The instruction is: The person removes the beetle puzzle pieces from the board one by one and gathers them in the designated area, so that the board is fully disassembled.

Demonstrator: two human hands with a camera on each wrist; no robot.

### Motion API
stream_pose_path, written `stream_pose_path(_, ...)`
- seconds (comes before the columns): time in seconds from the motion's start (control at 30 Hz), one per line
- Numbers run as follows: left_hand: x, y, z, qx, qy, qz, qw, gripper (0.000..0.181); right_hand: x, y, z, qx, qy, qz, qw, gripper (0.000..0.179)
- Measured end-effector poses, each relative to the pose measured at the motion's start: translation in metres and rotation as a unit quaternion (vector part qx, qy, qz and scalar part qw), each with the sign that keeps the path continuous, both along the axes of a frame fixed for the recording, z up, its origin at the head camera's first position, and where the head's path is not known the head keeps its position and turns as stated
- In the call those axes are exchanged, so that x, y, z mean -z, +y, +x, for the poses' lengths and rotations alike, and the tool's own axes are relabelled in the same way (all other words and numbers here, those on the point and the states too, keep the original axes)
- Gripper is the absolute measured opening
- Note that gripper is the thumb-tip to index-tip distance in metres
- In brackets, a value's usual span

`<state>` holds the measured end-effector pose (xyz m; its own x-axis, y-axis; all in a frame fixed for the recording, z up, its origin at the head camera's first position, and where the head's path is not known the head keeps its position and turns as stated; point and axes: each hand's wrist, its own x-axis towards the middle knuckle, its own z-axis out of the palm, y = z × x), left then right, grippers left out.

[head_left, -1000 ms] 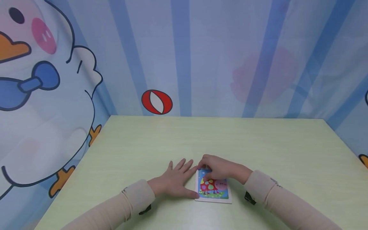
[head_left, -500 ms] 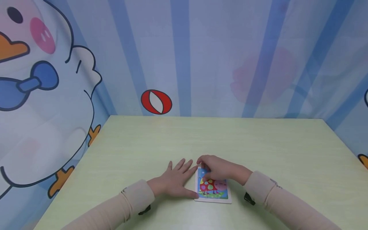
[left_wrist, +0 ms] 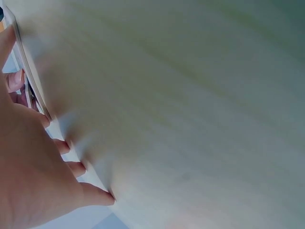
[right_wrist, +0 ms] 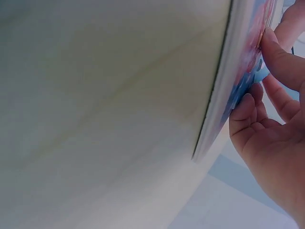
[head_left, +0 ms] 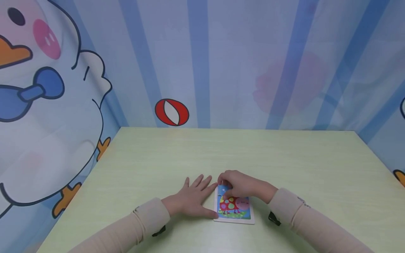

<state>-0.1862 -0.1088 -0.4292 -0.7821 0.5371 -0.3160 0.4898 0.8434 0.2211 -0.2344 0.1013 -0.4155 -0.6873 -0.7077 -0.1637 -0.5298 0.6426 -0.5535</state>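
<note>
A small picture puzzle board (head_left: 235,210) with a white frame and a red spotted cartoon figure lies flat on the pale green table (head_left: 284,158), near its front edge. My left hand (head_left: 197,196) rests flat beside it with fingers spread, and its thumb lies against the board's left edge (left_wrist: 28,71). My right hand (head_left: 235,185) covers the board's far end with curled fingers. In the right wrist view its thumb and fingertips (right_wrist: 248,107) pinch a blue puzzle piece (right_wrist: 259,74) against the board's face (right_wrist: 224,81). The far end of the picture is hidden under this hand.
Cartoon-printed blue striped curtains (head_left: 202,63) close the table off at the back and on both sides. A duck figure (head_left: 47,105) fills the left curtain. The bare tabletop stretches behind and to the right of the board.
My right hand's fingers have shifted slightly over the board's far left corner. The left hand and the board have stayed where they were.
</note>
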Motion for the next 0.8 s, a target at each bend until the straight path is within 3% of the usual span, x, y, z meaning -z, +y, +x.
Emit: stream_pose_path(0.8, -0.0040, 0.0071, -0.0028, -0.012, 0.013, 0.017, 0.9997, 0.087, -0.0016, 0.0006, 0.0005, -0.019, 0.013, 0.001, 0.9997, 0.030)
